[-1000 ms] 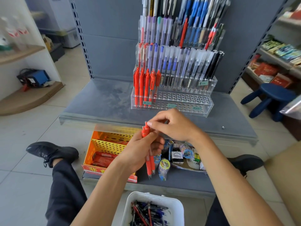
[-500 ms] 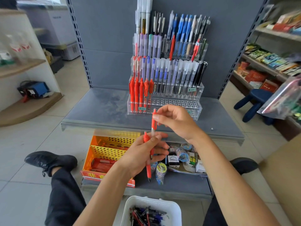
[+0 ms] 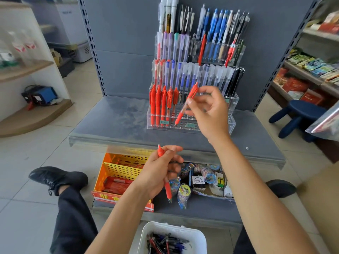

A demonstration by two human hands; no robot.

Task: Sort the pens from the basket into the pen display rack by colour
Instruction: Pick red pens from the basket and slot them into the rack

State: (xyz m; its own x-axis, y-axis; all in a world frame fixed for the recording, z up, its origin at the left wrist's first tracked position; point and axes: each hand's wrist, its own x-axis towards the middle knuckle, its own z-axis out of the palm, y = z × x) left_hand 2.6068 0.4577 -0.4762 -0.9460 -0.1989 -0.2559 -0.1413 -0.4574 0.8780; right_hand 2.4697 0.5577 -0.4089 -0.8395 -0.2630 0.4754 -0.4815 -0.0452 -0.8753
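The front row of the pen display rack [image 3: 190, 127] is filled at its left end by red pens [image 3: 161, 99]. Open holes [image 3: 189, 118] are left just right of them, at frame centre. The rows behind are packed with further pens [image 3: 192, 76].

**One word reads cleanly; the rest is faint**

Below the pen display rack [image 3: 233, 125], on the lower shelf [image 3: 201, 208], a small white box [image 3: 198, 181] bears "VERSATILE" in dark capitals; the finer print around it is too small to read. Down and left of the rack, the red front lip of a carton [image 3: 117, 198] shows large yellow Chinese characters. The first looks like "非", though blur leaves that uncertain. On the rack's bottom tier, pale green tags [image 3: 163, 122] carry marks that cannot be made out.
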